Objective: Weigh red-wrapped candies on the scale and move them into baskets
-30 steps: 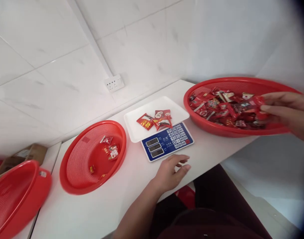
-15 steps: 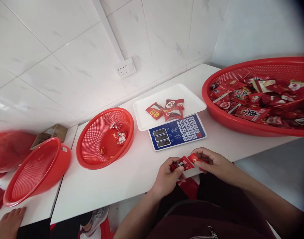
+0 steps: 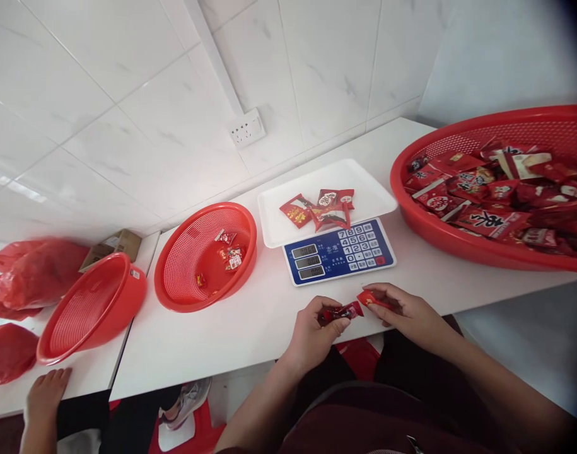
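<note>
Near the table's front edge, my left hand (image 3: 319, 328) is closed on a dark red packet (image 3: 349, 311). Just right of it, my right hand (image 3: 406, 310) pinches a bright red packet (image 3: 367, 297); a small gap separates the two packets. Beyond my hands sits a scale with a blue keypad (image 3: 339, 252) and a white tray (image 3: 279, 189). Several red packets (image 3: 333, 216) lie on that tray. To the left, a red basket (image 3: 174, 271) holds a few small packets (image 3: 234, 257). A large red basket (image 3: 458, 247) full of packets (image 3: 487, 221) stands at the right.
Another red basket (image 3: 87, 315) rests tilted on the adjoining table at the left, beside red plastic bags (image 3: 42, 274) and a cardboard box (image 3: 127, 243). Another person's hand (image 3: 49, 384) lies at that table's front edge. A wall socket (image 3: 247, 129) is behind.
The two packets in my hands have moved slightly apart. The packet in my left hand has turned. The head view has shifted a little, showing more of the left side.
</note>
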